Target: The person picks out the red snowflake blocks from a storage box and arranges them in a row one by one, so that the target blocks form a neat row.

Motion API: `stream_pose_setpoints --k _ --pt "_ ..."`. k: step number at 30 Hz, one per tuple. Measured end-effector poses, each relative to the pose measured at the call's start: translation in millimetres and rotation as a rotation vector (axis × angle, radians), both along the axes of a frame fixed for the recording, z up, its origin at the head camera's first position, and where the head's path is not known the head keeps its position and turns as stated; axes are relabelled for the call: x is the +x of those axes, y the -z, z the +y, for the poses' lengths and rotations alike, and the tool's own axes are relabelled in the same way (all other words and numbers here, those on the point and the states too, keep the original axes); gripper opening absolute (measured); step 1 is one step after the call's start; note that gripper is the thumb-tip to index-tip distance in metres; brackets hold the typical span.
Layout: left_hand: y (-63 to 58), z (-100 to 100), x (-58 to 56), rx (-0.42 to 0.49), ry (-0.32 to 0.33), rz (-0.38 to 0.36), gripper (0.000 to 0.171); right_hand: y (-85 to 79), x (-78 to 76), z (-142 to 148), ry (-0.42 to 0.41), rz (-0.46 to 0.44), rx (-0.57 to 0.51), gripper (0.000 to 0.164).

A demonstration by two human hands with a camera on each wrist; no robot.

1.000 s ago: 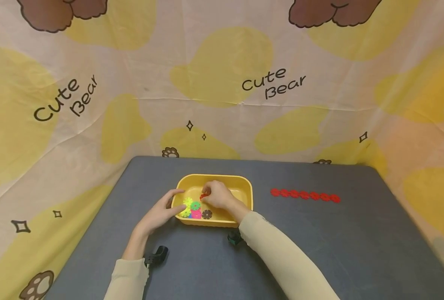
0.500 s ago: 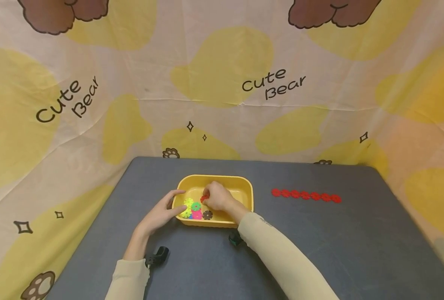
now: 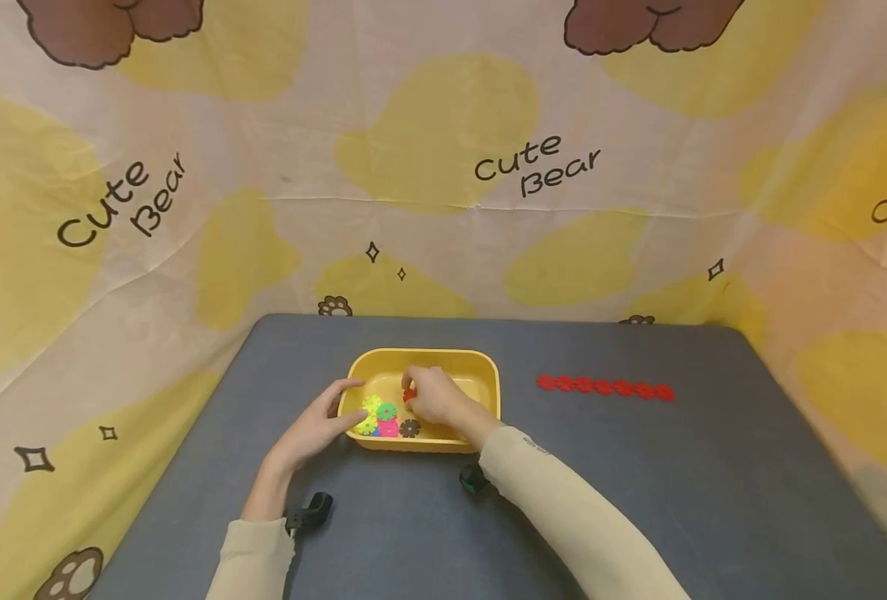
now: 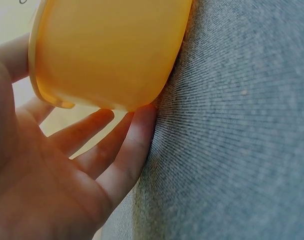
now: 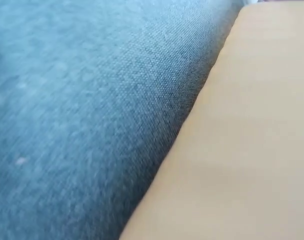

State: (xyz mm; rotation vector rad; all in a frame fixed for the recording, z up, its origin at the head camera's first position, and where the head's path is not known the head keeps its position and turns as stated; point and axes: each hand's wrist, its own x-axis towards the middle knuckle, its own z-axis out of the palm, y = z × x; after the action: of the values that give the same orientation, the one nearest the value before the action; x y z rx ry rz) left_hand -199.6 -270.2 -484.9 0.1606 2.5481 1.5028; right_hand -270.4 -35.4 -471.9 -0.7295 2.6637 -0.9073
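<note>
A yellow plastic basket (image 3: 486, 358) stands on the table with several notched plastic discs in it. My left hand (image 3: 319, 427) holds its left end, thumb and a finger over the rim. In the left wrist view the other fingers (image 4: 141, 127) rest against the outer wall of the basket (image 4: 111, 55). Inside the basket, my right hand (image 3: 438, 395) pinches a red notched disc (image 3: 408, 395), partly hidden by the fingers. Beside it lie a green disc (image 3: 387, 412), pink disc (image 3: 388, 427), dark brown disc (image 3: 409, 428) and yellow discs (image 3: 368, 425). The right wrist view shows only the basket's wall (image 5: 242, 125) and table.
A straight row of several red discs (image 3: 604, 387) lies joined on the grey table (image 3: 601, 467), right of the basket. A patterned cloth (image 3: 428, 150) hangs behind the table and along both sides. Black wrist cameras sit below the left hand (image 3: 312, 511) and right hand (image 3: 473, 478).
The right hand stays inside the basket with the red disc, its fingers shifting slightly. The left hand keeps its place on the basket. The head view has swung a little to the right.
</note>
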Motion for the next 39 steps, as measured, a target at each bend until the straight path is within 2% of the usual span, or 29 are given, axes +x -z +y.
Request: stream_pose_setpoints --k 6,13,15,20,23,25,29,31,39 --pt "0.0 -1 -0.4 -0.002 0.003 0.012 0.063 -11.6 5.4 11 -0.032 0.021 -0.006 0.021" --pt "-0.6 0 -0.7 -0.018 0.001 0.006 0.062 -27.0 18.8 31 -0.063 0.022 -0.073 0.020" --pt "-5.6 3 1.2 -0.024 -0.003 0.010 0.061 -34.3 24.1 37 -0.073 0.007 -0.100 0.021" --pt "-27.8 12 11.7 -0.014 0.012 0.016 0.060 -55.8 34.0 58 -0.059 -0.047 -0.219 0.021" --pt "-33.0 14 15.3 -0.014 0.019 0.019 0.061 -64.4 37.7 71 -0.053 -0.033 -0.253 0.021" --pt "-27.2 12 13.4 -0.022 0.016 0.017 0.062 -67.4 40.2 79 -0.052 -0.010 -0.257 0.021" --pt "-5.3 3 3.4 -0.022 -0.004 0.010 0.064 -70.0 44.9 96 -0.020 0.015 -0.268 0.023" --pt "1.3 0 0.4 -0.024 -0.006 0.010 0.065 -71.4 47.4 106 -0.002 0.017 -0.281 0.024" --pt "-1.4 1 2.0 -0.020 -0.001 0.009 0.066 -69.8 47.9 146 0.051 0.075 -0.312 0.024"
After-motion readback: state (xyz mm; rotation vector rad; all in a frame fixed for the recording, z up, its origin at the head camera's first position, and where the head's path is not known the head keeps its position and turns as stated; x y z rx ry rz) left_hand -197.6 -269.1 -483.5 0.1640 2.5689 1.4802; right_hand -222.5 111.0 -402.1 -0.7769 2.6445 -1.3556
